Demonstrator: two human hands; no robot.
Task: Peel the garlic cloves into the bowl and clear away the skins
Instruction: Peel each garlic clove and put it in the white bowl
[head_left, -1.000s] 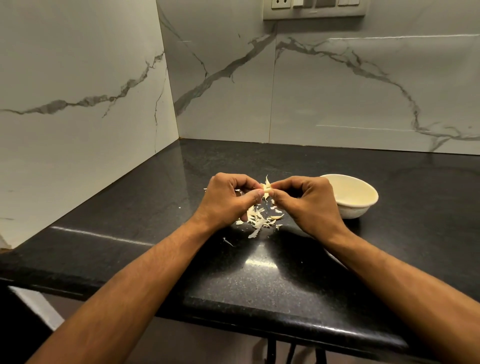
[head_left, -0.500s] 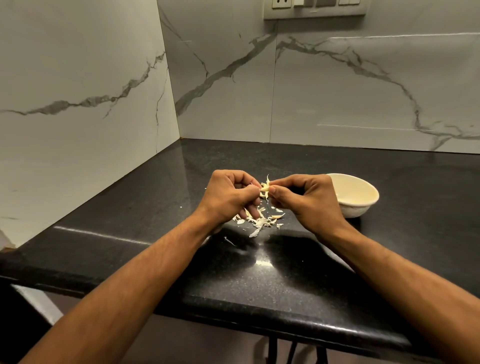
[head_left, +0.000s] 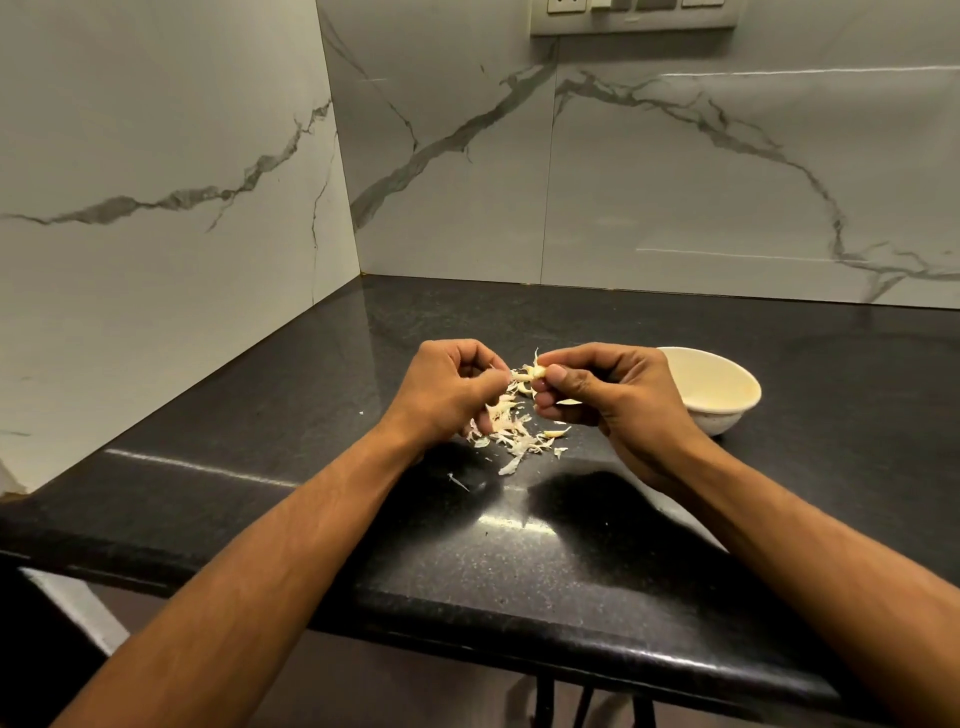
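**Garlic clove held above the skins, both hands engaged**

Right hand (head_left: 618, 400): fingers curled, thumb and forefinger pinching a garlic clove (head_left: 535, 372) at its right end. The clove sits in the air between the two hands, above the counter (head_left: 519, 561) and to the left of the bowl (head_left: 727, 410). Its long axis runs roughly left to right, the free end directed toward the left hand. A thin sliver of skin stands up from the top of the clove, pointing away from the person.

Left hand (head_left: 447, 389): fingers curled, thumb and forefinger closed on a strip of skin (head_left: 514, 375) that trails off the left end of the clove. Whether the strip remains attached to the clove cannot be determined.

Loose skins (head_left: 511, 434): a scattered pale heap lying on the black counter directly beneath and just in front of the hands; a few stray flakes lie further toward the near edge.

The bowl is cream-coloured, upright on the counter, just behind and to the right of the right hand, partly hidden by it. Its contents cannot be made out.

Surroundings: marble-patterned wall panels (head_left: 675, 182) meeting in a corner, a switch plate (head_left: 634, 15) at the top edge
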